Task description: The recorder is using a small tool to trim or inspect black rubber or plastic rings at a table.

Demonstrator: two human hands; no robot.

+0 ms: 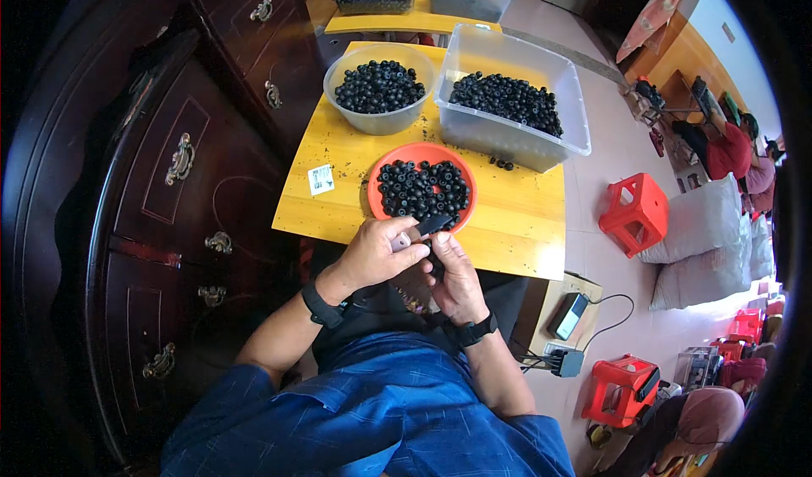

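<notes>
My left hand (pixel 375 255) is closed round the pale handle of a small knife (pixel 433 224), its dark blade angled up to the right over the near rim of a red plastic bowl (pixel 373 191). Close beside it, my right hand (pixel 459 281) has its fingers bent round a small black part (pixel 436 265), mostly hidden by the fingers. The thumb of the right hand is just below the blade; whether they touch I cannot tell. Many small round black parts with holes (pixel 423 185) fill the red bowl.
On the yellow table (pixel 516 240) stand a round translucent tub (pixel 372 122) and a clear bin (pixel 507 143), both with black parts. A few loose parts (pixel 501 163) and a white label (pixel 321 179) lie nearby. Dark drawers (pixel 182 156) border the left; a red stool (pixel 634 215) stands right.
</notes>
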